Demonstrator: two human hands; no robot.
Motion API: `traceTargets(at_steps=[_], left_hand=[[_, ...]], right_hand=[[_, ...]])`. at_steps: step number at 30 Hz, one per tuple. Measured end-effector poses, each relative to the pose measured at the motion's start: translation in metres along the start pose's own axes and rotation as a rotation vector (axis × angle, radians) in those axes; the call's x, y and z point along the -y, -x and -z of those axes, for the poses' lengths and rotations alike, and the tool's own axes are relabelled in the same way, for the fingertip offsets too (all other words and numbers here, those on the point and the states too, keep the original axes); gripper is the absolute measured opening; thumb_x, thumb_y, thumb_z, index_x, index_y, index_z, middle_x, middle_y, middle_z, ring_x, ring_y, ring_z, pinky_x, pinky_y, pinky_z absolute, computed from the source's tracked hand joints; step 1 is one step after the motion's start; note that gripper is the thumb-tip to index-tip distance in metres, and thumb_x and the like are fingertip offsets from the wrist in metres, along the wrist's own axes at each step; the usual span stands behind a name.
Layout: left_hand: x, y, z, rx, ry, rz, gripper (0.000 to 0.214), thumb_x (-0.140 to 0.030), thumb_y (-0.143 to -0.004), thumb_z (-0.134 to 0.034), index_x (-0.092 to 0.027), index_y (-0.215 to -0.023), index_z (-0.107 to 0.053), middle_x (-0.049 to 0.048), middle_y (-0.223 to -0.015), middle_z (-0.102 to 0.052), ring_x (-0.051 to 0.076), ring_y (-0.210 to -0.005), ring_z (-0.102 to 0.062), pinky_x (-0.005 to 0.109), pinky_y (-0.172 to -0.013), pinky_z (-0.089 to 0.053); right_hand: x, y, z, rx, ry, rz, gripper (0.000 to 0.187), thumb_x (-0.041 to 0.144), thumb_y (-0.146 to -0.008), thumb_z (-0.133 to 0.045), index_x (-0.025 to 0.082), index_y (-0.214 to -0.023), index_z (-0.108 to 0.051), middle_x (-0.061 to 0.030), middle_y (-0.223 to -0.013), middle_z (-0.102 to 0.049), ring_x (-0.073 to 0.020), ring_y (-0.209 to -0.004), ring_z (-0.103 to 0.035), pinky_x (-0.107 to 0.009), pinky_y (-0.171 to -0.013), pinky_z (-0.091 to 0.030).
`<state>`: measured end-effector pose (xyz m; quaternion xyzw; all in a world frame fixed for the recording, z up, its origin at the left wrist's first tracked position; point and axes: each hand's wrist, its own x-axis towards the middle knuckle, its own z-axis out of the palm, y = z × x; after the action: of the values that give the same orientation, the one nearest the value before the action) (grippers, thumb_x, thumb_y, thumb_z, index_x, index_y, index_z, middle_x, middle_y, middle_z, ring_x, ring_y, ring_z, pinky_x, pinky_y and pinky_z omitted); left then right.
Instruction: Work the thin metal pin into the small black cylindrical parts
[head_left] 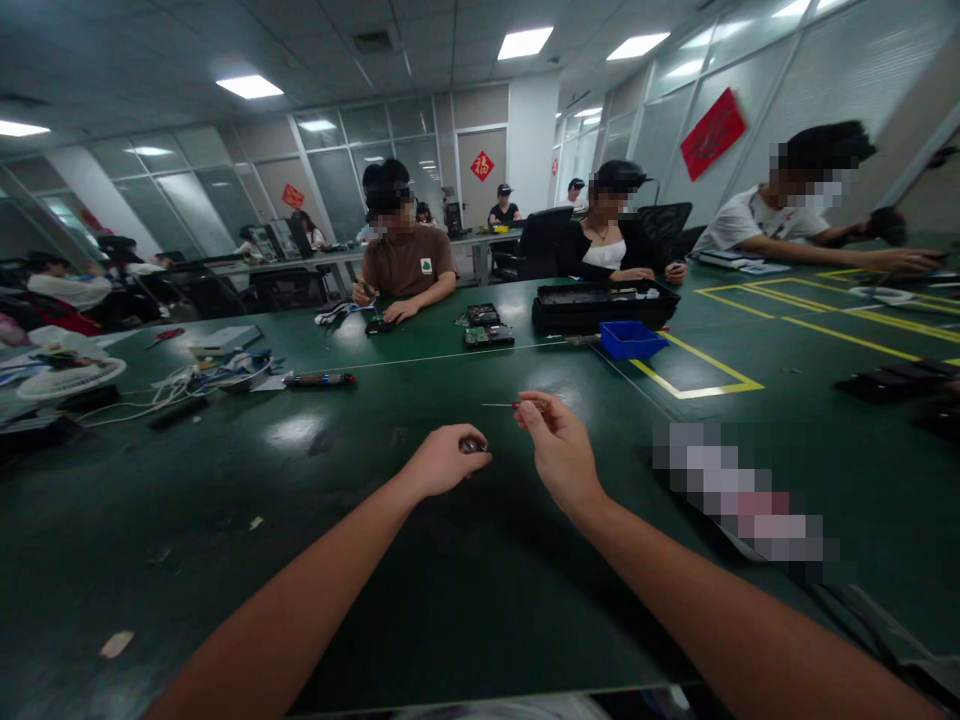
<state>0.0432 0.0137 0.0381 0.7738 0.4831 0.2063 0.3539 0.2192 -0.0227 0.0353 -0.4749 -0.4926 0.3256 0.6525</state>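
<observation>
Just left of the view's middle, my left hand (444, 462) is closed around a small dark, shiny metallic object (472, 445). Its exact kind I cannot make out, as fingers and thumb cover much of it. My right hand (553, 440) pinches a small screwdriver (516, 405) between thumb and fingers. The thin shaft points left, a bit of red shows at the fingertips, and the rest of the handle is hidden in the hand. Both hands are a little above the green table (450, 620), and the screwdriver tip is apart from the metallic object.
Across the table are a blue tray (632, 340), a black bin (604, 308) and several circuit-board parts (486, 328). A dark screwdriver-like tool (320, 380) and tangled cables (176, 385) lie left. A blurred-out item (739, 490) lies right. Co-workers sit opposite.
</observation>
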Motion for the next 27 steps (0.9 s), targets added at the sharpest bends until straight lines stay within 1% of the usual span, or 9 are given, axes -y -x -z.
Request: traceTargets(at_steps=[2,5,8,12,14,17,19,24,27], left_hand=[[0.012,0.005,0.019,-0.005,0.141,0.07,0.03,-0.035,-0.08,-0.068,-0.016,-0.104,-0.07,0.0055,-0.088,-0.07,0.014,-0.062,-0.06,0.027,-0.058,-0.047],[0.035,0.017,0.05,-0.091,0.289,0.199,0.035,-0.038,-0.081,-0.066,-0.018,-0.109,-0.07,0.0048,-0.09,-0.068,0.011,-0.061,-0.056,0.023,-0.05,-0.036],[0.061,0.036,0.082,-0.254,0.523,0.319,0.031,-0.036,-0.085,-0.063,-0.019,-0.111,-0.067,0.0027,-0.094,-0.066,0.009,-0.062,-0.053,0.021,-0.048,-0.032],[0.09,0.069,0.124,-0.526,0.835,0.464,0.015,-0.03,-0.091,-0.056,-0.021,-0.101,-0.063,-0.0039,-0.074,-0.059,0.008,-0.06,-0.05,0.02,-0.05,-0.032],[0.102,0.086,0.145,-0.641,0.862,0.516,0.012,-0.029,-0.094,-0.05,-0.021,-0.092,-0.059,-0.0056,-0.068,-0.057,0.007,-0.059,-0.049,0.02,-0.052,-0.032],[0.117,0.114,0.172,-0.913,0.845,0.636,0.023,-0.03,-0.098,-0.043,-0.02,-0.079,-0.052,-0.0057,-0.059,-0.055,0.007,-0.055,-0.047,0.019,-0.054,-0.033],[0.127,0.133,0.188,-1.02,0.809,0.672,0.023,-0.026,-0.098,-0.042,-0.019,-0.077,-0.051,-0.0049,-0.057,-0.053,0.007,-0.054,-0.046,0.018,-0.054,-0.034],[0.153,0.178,0.215,-1.266,0.754,0.634,0.013,-0.008,-0.083,-0.049,-0.016,-0.077,-0.057,-0.0017,-0.06,-0.051,0.011,-0.05,-0.047,0.019,-0.045,-0.037],[0.162,0.2,0.222,-1.331,0.691,0.631,0.017,-0.002,-0.073,-0.047,-0.017,-0.074,-0.056,-0.0012,-0.062,-0.05,0.012,-0.049,-0.046,0.019,-0.042,-0.038]], right_hand=[[-0.001,0.0,0.0,0.008,-0.007,-0.013,0.028,0.045,-0.087,-0.062,0.023,-0.105,-0.067,-0.0048,-0.091,-0.07,-0.021,-0.087,-0.065,-0.037,-0.082,-0.051],[-0.004,0.0,0.0,0.021,-0.02,-0.025,0.027,0.044,-0.088,-0.062,0.024,-0.105,-0.067,-0.0046,-0.092,-0.069,-0.0206,-0.088,-0.065,-0.037,-0.083,-0.051],[-0.006,0.0,0.0,0.035,-0.024,-0.032,0.027,0.044,-0.088,-0.062,0.024,-0.105,-0.067,-0.0046,-0.093,-0.069,-0.0207,-0.089,-0.065,-0.037,-0.084,-0.05],[-0.009,-0.001,0.001,0.043,-0.027,-0.045,0.026,0.044,-0.088,-0.062,0.023,-0.104,-0.067,-0.0046,-0.093,-0.068,-0.0211,-0.09,-0.064,-0.038,-0.085,-0.05],[-0.009,-0.001,0.0,0.043,-0.026,-0.052,0.027,0.043,-0.088,-0.062,0.023,-0.104,-0.066,-0.0044,-0.092,-0.068,-0.0211,-0.089,-0.064,-0.038,-0.084,-0.05],[-0.009,-0.001,0.0,0.048,-0.032,-0.061,0.027,0.043,-0.087,-0.062,0.023,-0.104,-0.066,-0.0042,-0.091,-0.068,-0.0207,-0.088,-0.064,-0.037,-0.084,-0.05],[-0.01,-0.001,-0.001,0.051,-0.034,-0.064,0.028,0.044,-0.087,-0.063,0.023,-0.104,-0.066,-0.0042,-0.091,-0.068,-0.0206,-0.088,-0.064,-0.037,-0.084,-0.05],[-0.014,-0.002,-0.001,0.043,-0.047,-0.046,0.03,0.047,-0.085,-0.064,0.023,-0.103,-0.067,-0.0041,-0.091,-0.068,-0.021,-0.087,-0.064,-0.038,-0.083,-0.049],[-0.014,-0.002,-0.001,0.041,-0.033,-0.048,0.029,0.046,-0.086,-0.064,0.023,-0.103,-0.068,-0.0041,-0.09,-0.067,-0.0211,-0.087,-0.064,-0.039,-0.083,-0.05]])
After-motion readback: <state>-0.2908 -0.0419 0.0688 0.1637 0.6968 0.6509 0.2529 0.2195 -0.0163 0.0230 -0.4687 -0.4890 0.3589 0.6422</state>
